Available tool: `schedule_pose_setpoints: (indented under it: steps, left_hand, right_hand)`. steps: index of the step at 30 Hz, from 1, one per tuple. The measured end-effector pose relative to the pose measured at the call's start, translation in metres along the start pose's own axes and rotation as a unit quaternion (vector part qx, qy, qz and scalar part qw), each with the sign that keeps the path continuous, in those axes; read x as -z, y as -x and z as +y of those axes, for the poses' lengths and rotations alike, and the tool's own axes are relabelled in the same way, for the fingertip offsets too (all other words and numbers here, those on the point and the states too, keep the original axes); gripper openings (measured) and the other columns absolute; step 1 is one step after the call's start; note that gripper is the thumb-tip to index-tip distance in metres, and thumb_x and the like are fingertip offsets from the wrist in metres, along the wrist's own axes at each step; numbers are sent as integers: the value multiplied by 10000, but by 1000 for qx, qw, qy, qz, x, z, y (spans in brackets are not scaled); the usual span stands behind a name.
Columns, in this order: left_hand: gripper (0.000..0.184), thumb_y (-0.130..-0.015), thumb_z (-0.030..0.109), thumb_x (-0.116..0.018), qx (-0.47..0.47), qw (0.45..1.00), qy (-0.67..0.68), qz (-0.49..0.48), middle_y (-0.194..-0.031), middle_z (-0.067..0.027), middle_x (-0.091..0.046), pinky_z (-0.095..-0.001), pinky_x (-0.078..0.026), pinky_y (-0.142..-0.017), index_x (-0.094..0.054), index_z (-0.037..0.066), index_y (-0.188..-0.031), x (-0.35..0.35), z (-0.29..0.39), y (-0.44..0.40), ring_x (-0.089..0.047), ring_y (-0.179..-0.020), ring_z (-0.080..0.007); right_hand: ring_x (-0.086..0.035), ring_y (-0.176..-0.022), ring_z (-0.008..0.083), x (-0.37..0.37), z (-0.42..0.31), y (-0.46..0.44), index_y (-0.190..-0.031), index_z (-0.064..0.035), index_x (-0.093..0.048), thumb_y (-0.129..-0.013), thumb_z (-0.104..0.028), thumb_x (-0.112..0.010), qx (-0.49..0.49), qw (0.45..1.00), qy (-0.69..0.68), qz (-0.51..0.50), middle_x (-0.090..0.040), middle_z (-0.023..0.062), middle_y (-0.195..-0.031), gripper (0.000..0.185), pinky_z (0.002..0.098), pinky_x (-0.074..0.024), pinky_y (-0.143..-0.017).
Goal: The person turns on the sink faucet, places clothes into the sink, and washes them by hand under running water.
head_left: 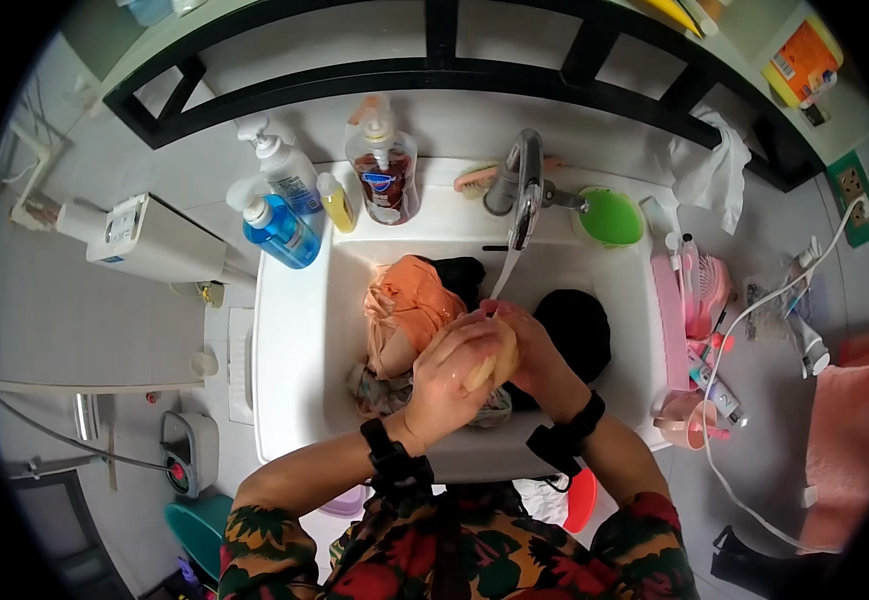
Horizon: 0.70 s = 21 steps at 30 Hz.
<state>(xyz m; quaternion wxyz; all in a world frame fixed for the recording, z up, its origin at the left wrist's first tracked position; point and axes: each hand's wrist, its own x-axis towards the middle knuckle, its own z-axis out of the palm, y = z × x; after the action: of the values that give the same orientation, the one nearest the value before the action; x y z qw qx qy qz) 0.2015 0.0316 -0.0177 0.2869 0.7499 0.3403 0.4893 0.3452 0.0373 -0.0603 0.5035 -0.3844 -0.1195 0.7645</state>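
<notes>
Over the white rectangular sink [289,400], below the curved chrome faucet [527,185], a pale-yellow soft-looking piece [495,366] slants away leftward between both hands, the right hand [444,385] curling its fingers around it, the left hand [534,350] touching it, its finger closure unclear.

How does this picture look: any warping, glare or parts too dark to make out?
Head view: strong fisheye warping bows the black metal rail, with dark corners; bright highlights on the curved chrome faucet; almost no surface detail in the round black item inside the white rectangular sink.
</notes>
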Motion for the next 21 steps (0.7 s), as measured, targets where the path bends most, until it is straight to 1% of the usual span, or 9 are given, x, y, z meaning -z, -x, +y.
schedule_pose_setpoints:
  steps: [1, 3, 4, 7, 10, 12, 13, 17, 21]
  left_hand:
    - [317, -564, -77, -584, -21, 1000, 1, -17, -955, -125, -557, -361, -444, -800, -562, 10, -868, 1, 2, 1, -532, -960, -318]
    - [300, -563, -76, -580, -40, 998, 1, -38, -933, -121, -562, -369, -449, -793, -571, 14, -848, 2, 6, 2, -538, -949, -318]
    - [292, -555, -76, -577, -54, 997, 8, -58, -925, -117, -562, -371, -452, -790, -575, 16, -832, 2, 7, 3, -540, -940, -308]
    - [273, -546, -63, -579, -97, 991, 14, -97, -915, -107, -563, -373, -459, -782, -578, 20, -806, -2, 6, 9, -543, -922, -297]
    - [240, -545, -35, -595, -151, 980, 12, -132, -906, -95, -566, -378, -466, -771, -575, 23, -776, -4, 7, 19, -545, -907, -292]
    - [219, -545, -18, -606, -173, 974, 12, -147, -900, -90, -567, -382, -470, -765, -572, 25, -757, -5, 6, 23, -545, -902, -290]
    - [197, -551, 1, -615, -202, 966, 20, -158, -892, -86, -566, -387, -472, -762, -568, 31, -740, -7, 3, 25, -545, -894, -288]
    - [149, -571, 39, -620, -272, 943, 48, -187, -879, -83, -562, -394, -467, -764, -551, 48, -702, -11, -3, 26, -545, -874, -272]
    - [120, -589, 76, -607, -307, 923, 39, -228, -854, -70, -553, -378, -455, -777, -543, 62, -690, -12, -13, 35, -543, -872, -258]
  right_hand:
    - [-545, -811, 148, -7, -6, 4, -985, -31, -485, -860, -196, -461, 0, 1000, -5, 1, -544, 58, -882, 208, 275, -454, -736]
    - [-541, -802, 139, -17, -15, 11, -1036, -9, -475, -839, -155, -476, -60, 993, -9, -106, -538, 59, -873, 245, 265, -451, -717]
    - [-541, -802, 139, -15, -13, 10, -1036, -9, -475, -839, -155, -476, -61, 993, -14, -104, -538, 59, -873, 245, 265, -451, -717]
    - [-531, -783, 120, -7, -8, 8, -1035, 4, -497, -827, -121, -481, -61, 984, 168, -29, -532, 44, -836, 243, 243, -442, -697]
    - [-515, -766, 96, 3, -4, 8, -995, 14, -541, -812, -92, -478, -58, 970, 189, -142, -537, 45, -831, 220, 225, -438, -683]
    - [-504, -704, 80, 1, -6, 8, -934, 24, -574, -793, -61, -468, -46, 938, 289, -185, -551, 39, -800, 196, 201, -424, -639]
    - [-556, -772, 133, 4, -7, 4, -877, 22, -578, -765, -45, -483, -161, 936, 274, -151, -584, 91, -881, 162, 238, -450, -694]
    - [-546, -720, 112, 6, -2, 5, -872, 39, -581, -755, -34, -460, -158, 933, 270, -180, -594, 76, -786, 183, 225, -441, -662]
    - [-542, -688, 104, 3, 4, 2, -810, 23, -604, -735, -59, -484, -95, 897, 391, -183, -604, 69, -738, 164, 227, -435, -648]
